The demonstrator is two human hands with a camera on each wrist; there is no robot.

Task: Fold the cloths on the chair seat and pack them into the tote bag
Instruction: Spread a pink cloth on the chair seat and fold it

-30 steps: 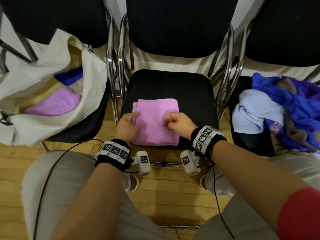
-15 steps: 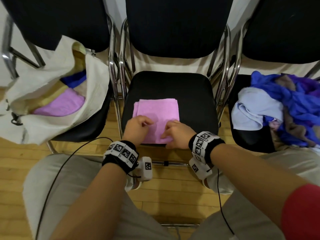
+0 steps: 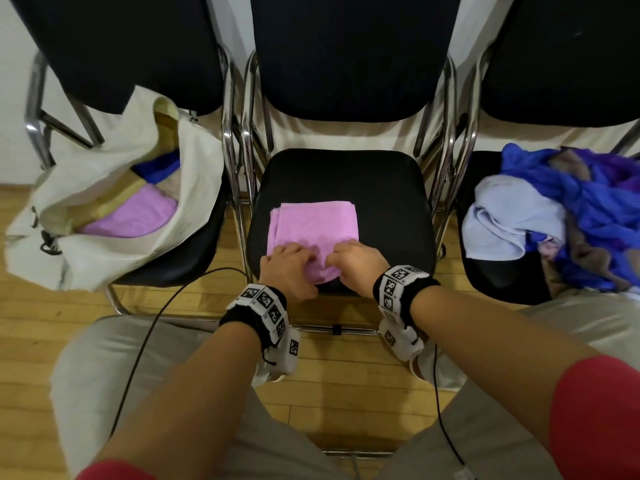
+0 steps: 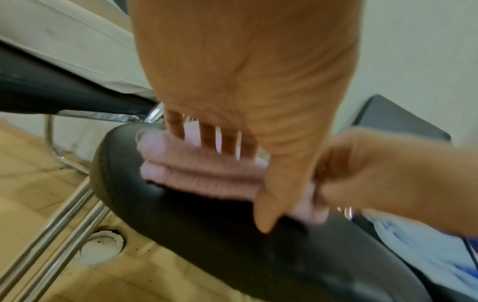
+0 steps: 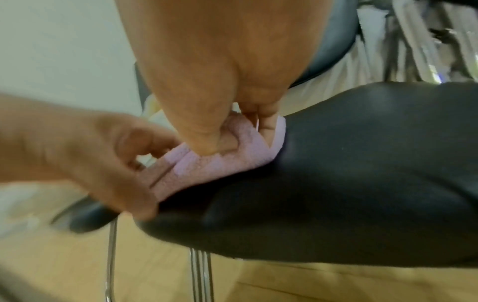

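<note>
A folded pink cloth point(image 3: 313, 225) lies on the black seat of the middle chair point(image 3: 388, 188). My left hand point(image 3: 290, 263) is at its near left corner, fingers on top and thumb at the front edge. My right hand point(image 3: 355, 261) pinches the near right corner; the right wrist view shows its thumb point(image 5: 207, 141) pressed into the cloth point(image 5: 220, 165). In the left wrist view the stacked folds of the cloth point(image 4: 196, 171) show under my fingers point(image 4: 207, 134). The cream tote bag point(image 3: 104, 216) sits open on the left chair.
Inside the tote lie a folded purple cloth point(image 3: 138, 218) and a blue one point(image 3: 157, 168). On the right chair a loose pile of cloths point(image 3: 571, 220), pale blue, bright blue and brown, is heaped. Chrome chair frames point(image 3: 239, 161) stand between the seats.
Both hands slid back from the cloth's left edge and middle to its near edge and now grasp the two near corners. The cloth still lies on the seat.
</note>
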